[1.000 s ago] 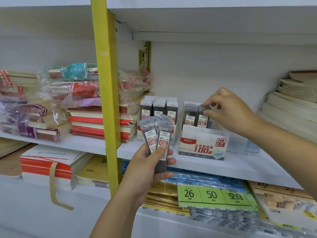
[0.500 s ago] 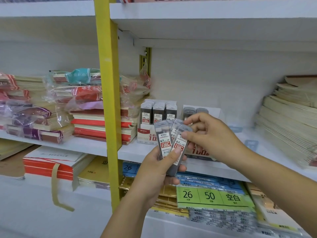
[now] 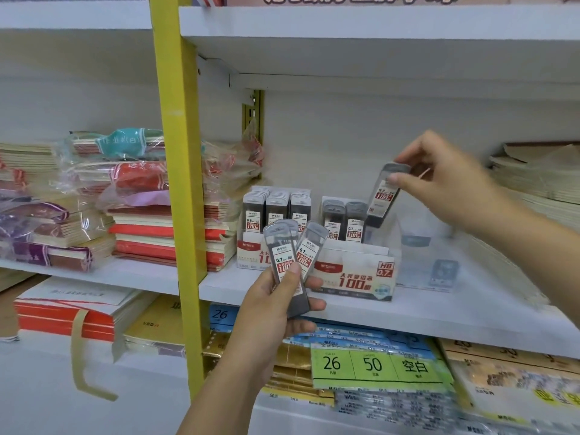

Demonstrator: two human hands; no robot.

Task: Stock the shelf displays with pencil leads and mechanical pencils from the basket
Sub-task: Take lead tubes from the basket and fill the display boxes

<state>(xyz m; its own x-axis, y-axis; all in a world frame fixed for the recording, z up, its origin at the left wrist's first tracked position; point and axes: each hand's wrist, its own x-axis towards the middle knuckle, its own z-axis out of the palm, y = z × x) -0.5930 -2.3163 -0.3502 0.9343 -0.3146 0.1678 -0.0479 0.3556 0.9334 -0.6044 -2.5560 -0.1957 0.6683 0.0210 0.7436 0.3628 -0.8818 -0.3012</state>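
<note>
My left hand (image 3: 276, 309) grips a small fan of grey pencil lead cases (image 3: 292, 255) with white and red 0.7 HB labels, in front of the middle shelf. My right hand (image 3: 445, 183) pinches one more lead case (image 3: 384, 196) by its clear cap and holds it tilted above the right end of the HB 0.7 display box (image 3: 357, 274). Two lead cases (image 3: 343, 221) stand upright in that box. To its left a second display box (image 3: 251, 249) is packed with rows of lead cases (image 3: 276, 208). The basket is out of sight.
A yellow shelf upright (image 3: 179, 183) stands left of the boxes. Wrapped notebook stacks (image 3: 131, 196) lie on the left part of the shelf, paper stacks (image 3: 539, 180) at the right. A clear empty holder (image 3: 430, 259) stands right of the HB 0.7 box. Loose-leaf packs (image 3: 373, 365) fill the shelf below.
My right hand has taken one lead case from the bunch in my left hand and carried it up and right to above the HB 0.7 box. My left hand stays in place.
</note>
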